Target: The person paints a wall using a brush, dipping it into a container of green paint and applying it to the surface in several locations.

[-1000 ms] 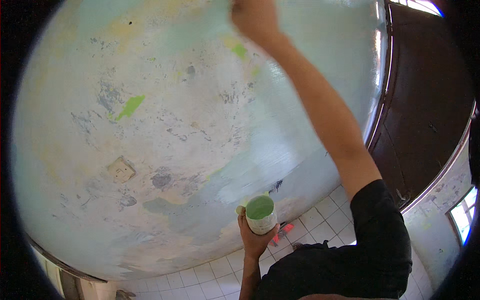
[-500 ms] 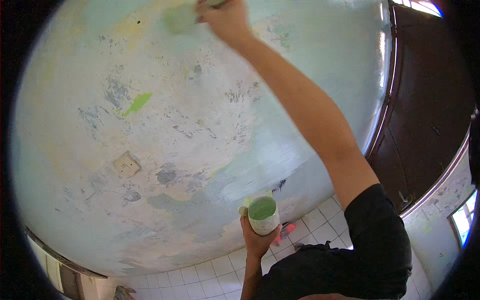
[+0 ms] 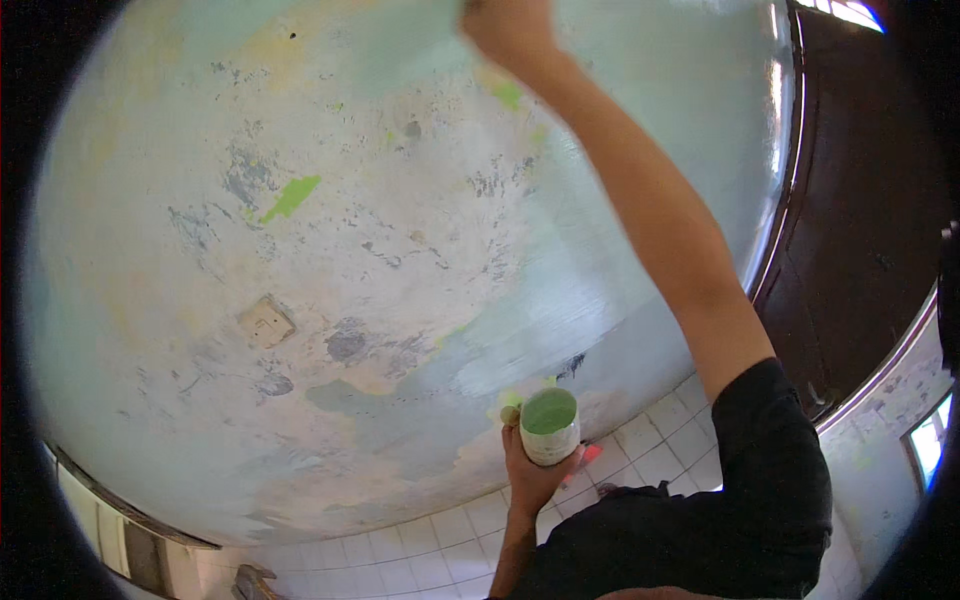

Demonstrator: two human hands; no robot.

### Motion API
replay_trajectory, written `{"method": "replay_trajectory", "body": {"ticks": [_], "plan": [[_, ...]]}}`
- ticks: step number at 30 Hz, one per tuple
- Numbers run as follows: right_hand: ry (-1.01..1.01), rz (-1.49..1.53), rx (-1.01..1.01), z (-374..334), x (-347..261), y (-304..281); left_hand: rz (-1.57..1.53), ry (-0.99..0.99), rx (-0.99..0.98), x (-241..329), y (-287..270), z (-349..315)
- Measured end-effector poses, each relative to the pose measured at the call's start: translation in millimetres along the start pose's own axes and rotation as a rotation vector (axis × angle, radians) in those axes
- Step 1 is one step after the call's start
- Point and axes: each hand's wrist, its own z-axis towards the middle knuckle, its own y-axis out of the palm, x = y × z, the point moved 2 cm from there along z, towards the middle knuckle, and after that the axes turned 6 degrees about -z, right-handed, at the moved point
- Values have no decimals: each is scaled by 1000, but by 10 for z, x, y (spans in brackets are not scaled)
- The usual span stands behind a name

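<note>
My left hand (image 3: 535, 478) is closed around a white paint container (image 3: 551, 449), held upright low in front of the wall. Green paint (image 3: 550, 411) shows inside it. A small round greenish thing (image 3: 511, 415) sits by the container's left side, at my fingers. High up against the patchy wall (image 3: 400, 200), my right hand (image 3: 510, 35) is closed and partly cut off by the upper edge. What it grips lies outside the picture. Pale green paint covers the wall around that hand, while bare, scuffed patches show lower down.
A beige switch plate (image 3: 267, 322) is set in the wall, with a bright green streak (image 3: 291, 198) above it. To the right stands a dark brown door (image 3: 860, 200). White tiles (image 3: 420, 570) cover the floor, where a red object (image 3: 592, 454) lies partly behind the container.
My right hand has swept right and slightly up along the wall; the blurred pale green shape beside it is out of sight. The view has shifted slightly. My left hand still holds the container.
</note>
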Motion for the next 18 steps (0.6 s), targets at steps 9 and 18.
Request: {"method": "replay_trajectory", "body": {"ticks": [9,18], "plan": [[-39,676,-149,180,-2149,-160,68,41,26,-6,37,-59],[558,1173,-33,-415,391,-188,76,25,2,46,-4,25]]}}
